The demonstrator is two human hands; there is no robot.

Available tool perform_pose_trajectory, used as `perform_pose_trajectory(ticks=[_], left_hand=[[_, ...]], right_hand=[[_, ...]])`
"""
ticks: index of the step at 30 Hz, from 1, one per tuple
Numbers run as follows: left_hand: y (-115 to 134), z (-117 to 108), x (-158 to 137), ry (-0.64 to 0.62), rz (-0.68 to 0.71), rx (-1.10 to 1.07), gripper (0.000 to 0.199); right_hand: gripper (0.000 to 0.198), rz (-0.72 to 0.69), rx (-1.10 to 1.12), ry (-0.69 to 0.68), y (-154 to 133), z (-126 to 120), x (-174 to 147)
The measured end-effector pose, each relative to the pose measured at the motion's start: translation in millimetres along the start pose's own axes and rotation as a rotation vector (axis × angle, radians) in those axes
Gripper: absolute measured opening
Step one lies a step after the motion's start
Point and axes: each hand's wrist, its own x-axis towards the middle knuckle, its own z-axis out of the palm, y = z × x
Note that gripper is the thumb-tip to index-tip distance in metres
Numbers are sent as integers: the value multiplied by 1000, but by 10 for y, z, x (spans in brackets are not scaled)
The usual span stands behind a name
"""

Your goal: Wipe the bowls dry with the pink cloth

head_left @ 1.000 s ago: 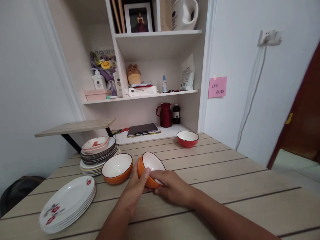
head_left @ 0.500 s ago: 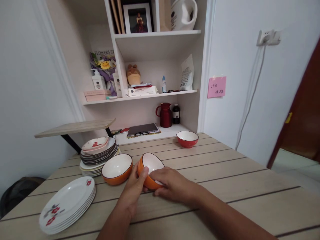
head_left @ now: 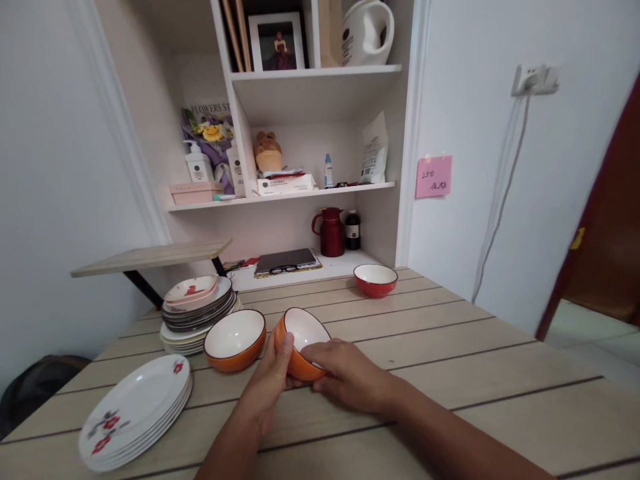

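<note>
Between my hands is an orange bowl [head_left: 303, 324] with a white inside and a dark rim, tilted on its side. My left hand [head_left: 271, 363] grips its left side, thumb along the outer wall. My right hand [head_left: 345, 370] holds the right edge, with fingers inside the bowl and the thumb side hidden from clear view. Just left of it a second orange bowl [head_left: 235, 335] sits upright on the table. Farther back to the right stands a red bowl [head_left: 376, 281], also upright.
Oval white plates with red flowers [head_left: 135, 407] are stacked at the front left. Behind them rises a stack of mixed plates [head_left: 197, 313], beneath a small raised wooden shelf [head_left: 150, 257]. A red jug [head_left: 331, 233] and a laptop [head_left: 285, 261] lie beyond the slatted table [head_left: 450, 347].
The view has tipped very slightly, so everything sits a little lower. Both hands keep hold of the tilted orange bowl, with barely any shift.
</note>
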Motion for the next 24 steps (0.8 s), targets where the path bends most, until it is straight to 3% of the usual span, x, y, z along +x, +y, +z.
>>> perform_pose_trajectory(ticks=[9,14,20,24], left_hand=[[51,32,-64,-56,35,22,92],[-26,25,24,-29,148,20,98],[-46,22,26,-7,108,48,94],[-12,-17,55,103,62,17,75]], right_hand=[[24,119,324,149,-111,123,35],[14,115,399,246,-126,161,67],[22,82,293,137,-69,39,59],[38,39,98,-7,84,-70,32]])
